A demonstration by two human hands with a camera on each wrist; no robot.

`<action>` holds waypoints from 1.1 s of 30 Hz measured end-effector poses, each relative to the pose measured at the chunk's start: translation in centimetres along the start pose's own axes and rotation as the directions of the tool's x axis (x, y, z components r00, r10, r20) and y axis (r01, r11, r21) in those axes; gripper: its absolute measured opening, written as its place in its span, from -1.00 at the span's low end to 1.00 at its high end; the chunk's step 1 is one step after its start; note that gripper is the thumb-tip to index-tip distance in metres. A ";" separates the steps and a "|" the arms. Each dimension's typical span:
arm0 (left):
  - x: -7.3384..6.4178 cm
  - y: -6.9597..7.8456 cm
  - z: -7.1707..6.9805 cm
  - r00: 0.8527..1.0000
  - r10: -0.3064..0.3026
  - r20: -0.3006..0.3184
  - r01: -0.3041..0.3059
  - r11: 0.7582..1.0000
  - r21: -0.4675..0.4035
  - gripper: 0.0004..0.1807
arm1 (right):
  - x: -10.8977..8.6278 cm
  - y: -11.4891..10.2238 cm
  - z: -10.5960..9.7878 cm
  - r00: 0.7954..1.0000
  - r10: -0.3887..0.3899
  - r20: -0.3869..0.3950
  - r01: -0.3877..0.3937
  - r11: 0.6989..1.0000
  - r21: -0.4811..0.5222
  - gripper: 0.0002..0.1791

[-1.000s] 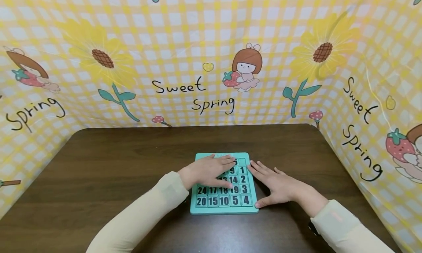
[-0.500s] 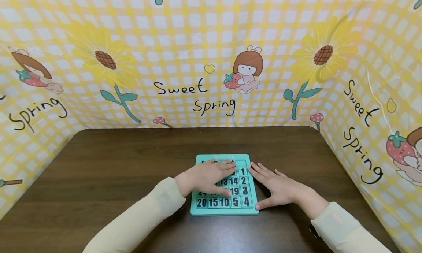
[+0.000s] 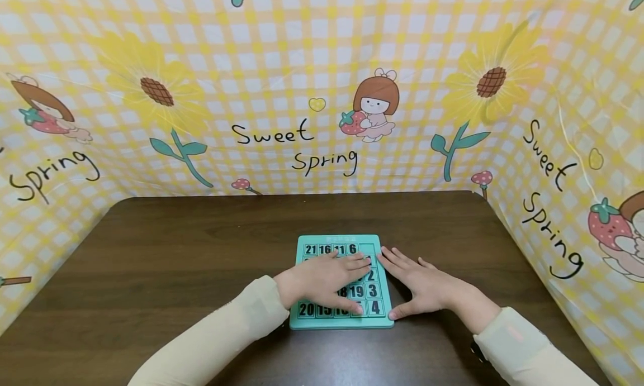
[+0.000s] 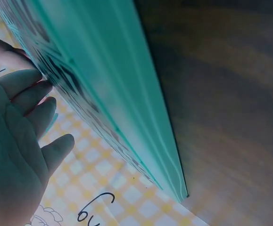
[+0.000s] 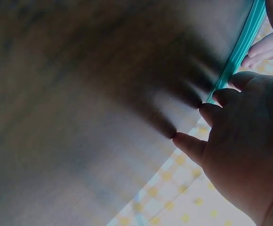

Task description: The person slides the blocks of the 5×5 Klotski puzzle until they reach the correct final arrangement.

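A teal number slide puzzle lies flat on the table in the head view, its tiles printed with black numbers. The top row reads 21, 16, 11, 6, with a vacant slot at the top right corner. My left hand lies across the middle of the board, fingers straight and thumb spread, hiding several tiles. In the left wrist view its fingertips reach the tile face. Along the board's right edge my right hand rests on the table, its straight fingertips touching the frame near the top and its thumb at the lower right corner.
The dark brown wooden table surrounds the puzzle. A yellow checked cloth with sunflowers and printed lettering stands behind the table and along both sides.
My left hand has shifted nearer to me and slightly right over the board, uncovering the top row and covering tiles lower down. The right hand and the puzzle stay put.
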State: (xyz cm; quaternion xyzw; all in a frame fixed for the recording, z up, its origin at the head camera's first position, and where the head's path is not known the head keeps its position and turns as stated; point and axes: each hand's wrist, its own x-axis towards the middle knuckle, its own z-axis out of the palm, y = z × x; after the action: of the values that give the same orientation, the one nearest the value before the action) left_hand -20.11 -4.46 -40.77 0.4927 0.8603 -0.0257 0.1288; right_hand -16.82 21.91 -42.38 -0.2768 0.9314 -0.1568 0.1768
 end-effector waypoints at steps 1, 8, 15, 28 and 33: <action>0.0 0.0 0.0 1.000 -0.006 0.004 0.006 1.000 -0.003 -0.02 | 0.0 0.0 0.0 1.000 0.003 0.000 -0.003 1.000 -0.002 0.29; 0.4 -0.5 -0.1 0.999 -0.030 0.014 0.030 0.999 -0.018 -0.01 | 0.0 -0.1 0.1 1.000 0.007 0.003 -0.007 1.000 -0.003 0.29; 1.1 -1.1 -0.4 0.999 -0.053 0.010 0.053 0.998 -0.022 0.01 | 0.0 -0.2 0.0 1.000 0.013 0.002 -0.013 1.000 -0.002 0.29; 0.9 -1.2 -0.7 0.998 -0.058 0.000 0.058 0.998 -0.020 0.07 | -0.1 -0.1 -0.1 1.000 -0.006 -0.003 0.006 1.000 0.004 0.28; -0.5 -0.4 -0.8 1.000 0.008 -0.027 -0.009 0.999 -0.045 0.04 | -0.1 0.0 -0.1 1.000 -0.007 -0.004 0.007 1.000 0.001 0.27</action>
State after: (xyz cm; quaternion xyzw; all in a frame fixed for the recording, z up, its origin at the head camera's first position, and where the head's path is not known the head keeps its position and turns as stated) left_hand -20.42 -4.93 -39.94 0.4937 0.8601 0.0010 0.1286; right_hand -16.77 21.93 -42.29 -0.2796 0.9307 -0.1586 0.1744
